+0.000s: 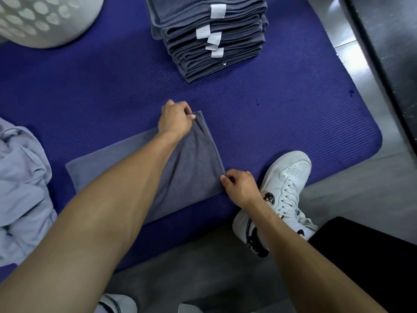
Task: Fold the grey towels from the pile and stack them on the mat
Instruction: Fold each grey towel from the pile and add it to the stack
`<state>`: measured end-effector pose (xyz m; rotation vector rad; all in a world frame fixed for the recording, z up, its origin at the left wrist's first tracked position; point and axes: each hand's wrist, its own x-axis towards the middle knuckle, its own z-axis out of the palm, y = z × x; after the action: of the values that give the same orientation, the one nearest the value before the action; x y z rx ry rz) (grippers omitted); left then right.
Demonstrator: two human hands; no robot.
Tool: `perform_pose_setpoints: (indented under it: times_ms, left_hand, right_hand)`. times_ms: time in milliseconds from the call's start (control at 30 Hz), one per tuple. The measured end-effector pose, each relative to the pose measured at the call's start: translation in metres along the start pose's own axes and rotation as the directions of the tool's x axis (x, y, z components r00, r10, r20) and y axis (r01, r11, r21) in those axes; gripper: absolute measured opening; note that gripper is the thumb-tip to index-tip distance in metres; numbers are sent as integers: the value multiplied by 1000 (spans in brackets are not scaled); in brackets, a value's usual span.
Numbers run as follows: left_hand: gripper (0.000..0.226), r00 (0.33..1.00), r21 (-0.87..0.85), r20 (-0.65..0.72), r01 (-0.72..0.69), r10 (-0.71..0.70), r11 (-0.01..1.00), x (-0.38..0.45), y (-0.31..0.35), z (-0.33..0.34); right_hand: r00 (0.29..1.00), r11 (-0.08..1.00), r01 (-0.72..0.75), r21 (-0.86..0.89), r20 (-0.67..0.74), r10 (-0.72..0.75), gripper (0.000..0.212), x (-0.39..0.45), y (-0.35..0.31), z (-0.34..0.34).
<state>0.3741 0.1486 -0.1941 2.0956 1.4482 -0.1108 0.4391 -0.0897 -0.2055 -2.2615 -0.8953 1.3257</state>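
Note:
A grey towel (194, 168) lies partly folded on the blue mat (282, 123). My left hand (174, 119) pinches its far right corner. My right hand (240, 187) pinches its near right corner, so both hold the towel's right edge. My left forearm covers the towel's middle. A tall stack of folded grey towels (209, 37) with white tags stands at the back of the mat. At the left edge lies the loose pile of grey towels (20, 188).
A white perforated laundry basket (42, 19) sits at the top left. My white sneaker (286, 193) rests on the mat's near right edge. Grey floor surrounds the mat, and a dark metal surface (392, 53) runs along the right.

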Motion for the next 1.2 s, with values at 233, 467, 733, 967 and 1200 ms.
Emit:
perform_pose_setpoints:
  times_ms: [233,467,733,967,1200]
  left_hand:
    - [7,996,-21,46,-72,73,997,-27,2,-36]
    - [20,995,-44,26,-92,93,995,-87,-37,-106]
    - [5,997,-320,-27,54,-66,946,-168,-59,-163]
    - [6,973,-382,-228,-61,-30,922,-224,-53,-232]
    - [7,845,-405,-501,-36,-188,914,-271,-56,-312]
  right_hand:
    - [1000,998,24,-50,22,-23,41,-2,0,-2]
    - [994,996,89,-14,71,-87,38,-34,-23,-28]
    - [967,963,248,-102,-39,-253,39,-91,-66,-59]
    - [865,842,374,-389,-180,-468,34,-135,-137,-86]
    - [653,675,511,-532,-269,-708,28,-196,-259,-122]
